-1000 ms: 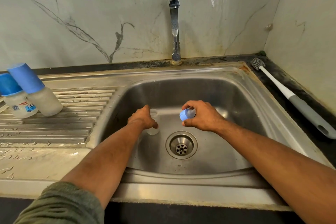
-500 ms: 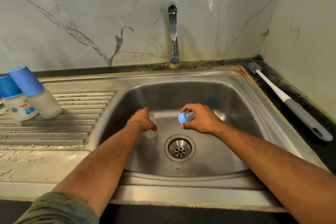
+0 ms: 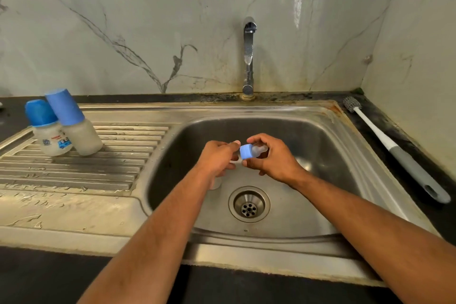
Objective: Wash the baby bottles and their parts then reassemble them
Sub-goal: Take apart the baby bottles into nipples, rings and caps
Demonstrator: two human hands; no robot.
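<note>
Over the steel sink basin (image 3: 318, 145), my left hand (image 3: 217, 158) grips a small clear bottle body (image 3: 216, 183), mostly hidden under the palm. My right hand (image 3: 271, 158) holds a blue screw ring with a clear teat (image 3: 249, 151), its ring end touching the bottle's mouth at the left fingertips. Two assembled bottles stand on the drainboard at the left: one with a printed label and blue cap (image 3: 49, 131), and a frosted one (image 3: 74, 126) leaning against it.
A tap (image 3: 248, 57) rises behind the basin, with no water running. The drain (image 3: 248, 204) lies below my hands. A white and grey bottle brush (image 3: 394, 153) lies on the dark counter at the right. The ribbed drainboard (image 3: 86, 168) is wet.
Both hands have lifted and come together. The right hand has brought the blue ring and teat up against the bottle in the left hand. The view has tilted downward a little.
</note>
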